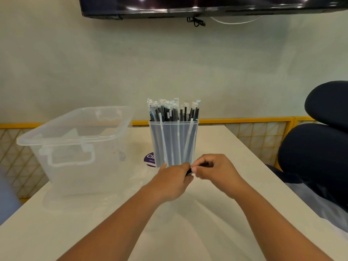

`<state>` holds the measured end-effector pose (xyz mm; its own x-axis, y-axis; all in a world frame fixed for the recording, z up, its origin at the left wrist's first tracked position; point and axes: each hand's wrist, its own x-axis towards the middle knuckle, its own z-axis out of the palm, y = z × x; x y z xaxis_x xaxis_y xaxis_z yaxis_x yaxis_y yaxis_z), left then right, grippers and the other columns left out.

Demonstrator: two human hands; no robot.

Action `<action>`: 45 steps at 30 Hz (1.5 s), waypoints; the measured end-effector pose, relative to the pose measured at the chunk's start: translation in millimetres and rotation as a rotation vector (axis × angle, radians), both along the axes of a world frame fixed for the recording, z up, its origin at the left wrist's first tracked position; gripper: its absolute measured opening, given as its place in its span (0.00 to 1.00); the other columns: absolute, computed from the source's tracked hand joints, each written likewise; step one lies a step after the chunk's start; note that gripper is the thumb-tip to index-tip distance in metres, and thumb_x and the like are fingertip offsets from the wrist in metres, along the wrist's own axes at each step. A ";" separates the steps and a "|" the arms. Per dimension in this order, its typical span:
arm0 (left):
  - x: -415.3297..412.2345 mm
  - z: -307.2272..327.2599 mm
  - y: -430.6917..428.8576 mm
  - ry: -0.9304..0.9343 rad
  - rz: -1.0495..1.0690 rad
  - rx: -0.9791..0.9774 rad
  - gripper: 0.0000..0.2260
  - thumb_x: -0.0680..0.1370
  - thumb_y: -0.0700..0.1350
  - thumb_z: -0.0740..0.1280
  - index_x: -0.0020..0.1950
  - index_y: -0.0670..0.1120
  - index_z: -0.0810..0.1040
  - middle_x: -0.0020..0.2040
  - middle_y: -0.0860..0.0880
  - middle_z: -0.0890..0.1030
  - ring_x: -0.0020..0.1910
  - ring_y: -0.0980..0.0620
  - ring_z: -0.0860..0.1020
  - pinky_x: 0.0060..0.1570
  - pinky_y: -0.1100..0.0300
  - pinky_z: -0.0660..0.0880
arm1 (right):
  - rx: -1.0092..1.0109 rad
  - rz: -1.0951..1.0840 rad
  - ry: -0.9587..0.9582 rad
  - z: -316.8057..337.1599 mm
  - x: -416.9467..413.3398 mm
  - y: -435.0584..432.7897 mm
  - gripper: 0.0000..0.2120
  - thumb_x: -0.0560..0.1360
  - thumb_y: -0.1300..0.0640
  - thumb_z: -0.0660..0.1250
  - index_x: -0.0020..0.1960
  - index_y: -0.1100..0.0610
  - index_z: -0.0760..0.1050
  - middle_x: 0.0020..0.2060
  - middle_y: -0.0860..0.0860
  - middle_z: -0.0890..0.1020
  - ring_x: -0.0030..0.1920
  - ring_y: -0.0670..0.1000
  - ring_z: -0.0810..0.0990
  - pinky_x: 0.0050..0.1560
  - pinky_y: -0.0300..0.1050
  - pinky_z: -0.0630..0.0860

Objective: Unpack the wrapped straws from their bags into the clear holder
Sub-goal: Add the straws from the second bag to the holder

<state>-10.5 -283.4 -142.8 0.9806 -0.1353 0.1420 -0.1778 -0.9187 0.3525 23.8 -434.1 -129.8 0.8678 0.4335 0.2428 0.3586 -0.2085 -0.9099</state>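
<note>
Though near-upright, straws [173,112] in holder [153,140]

Both bare forearms reach forward and angle inward, so the hands meet in the middle with their fingertips almost touching. The left hand [174,178] shows its back, its fingers curled under and round a few black straws [188,173]. The right hand [216,171] is turned palm inward, its thumb and bent fingers pinching the same straws from the other side.
</note>
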 end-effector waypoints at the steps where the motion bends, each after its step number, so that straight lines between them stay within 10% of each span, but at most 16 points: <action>1: -1.8 1.7 0.8 -0.018 -0.007 -0.036 0.10 0.81 0.49 0.55 0.58 0.47 0.71 0.54 0.48 0.78 0.56 0.46 0.74 0.63 0.52 0.67 | -0.021 -0.002 -0.026 7.8 -1.1 -0.6 0.09 0.70 0.66 0.70 0.36 0.54 0.81 0.30 0.48 0.81 0.32 0.45 0.77 0.39 0.40 0.76; 9: -16.3 16.1 21.4 -0.138 0.053 -0.227 0.02 0.79 0.47 0.61 0.47 0.52 0.71 0.37 0.54 0.73 0.35 0.55 0.73 0.32 0.64 0.66 | -0.068 -0.068 -0.157 75.1 -10.4 -16.8 0.11 0.70 0.67 0.71 0.33 0.54 0.78 0.27 0.50 0.79 0.29 0.44 0.76 0.38 0.37 0.75; 22: -17.9 57.7 45.7 -0.247 0.202 -0.390 0.25 0.79 0.47 0.63 0.75 0.54 0.59 0.74 0.52 0.63 0.72 0.51 0.63 0.67 0.56 0.63 | -0.160 -0.180 -0.520 198.8 -18.4 -28.7 0.02 0.72 0.62 0.70 0.41 0.59 0.79 0.34 0.52 0.80 0.34 0.44 0.80 0.41 0.34 0.80; 35: 47.2 95.2 52.2 -0.137 0.128 -0.124 0.23 0.80 0.43 0.60 0.74 0.52 0.61 0.75 0.48 0.59 0.73 0.46 0.60 0.70 0.54 0.59 | -0.526 -0.302 -0.751 243.3 31.8 10.3 0.04 0.70 0.63 0.67 0.41 0.60 0.81 0.33 0.51 0.82 0.31 0.42 0.78 0.34 0.35 0.75; 45: 98.2 82.3 55.7 -0.052 0.203 0.171 0.25 0.79 0.52 0.60 0.75 0.58 0.57 0.76 0.51 0.55 0.75 0.45 0.54 0.72 0.40 0.49 | -0.713 -0.113 -0.563 237.5 89.9 42.3 0.02 0.71 0.64 0.69 0.43 0.61 0.81 0.39 0.55 0.83 0.36 0.46 0.82 0.39 0.34 0.79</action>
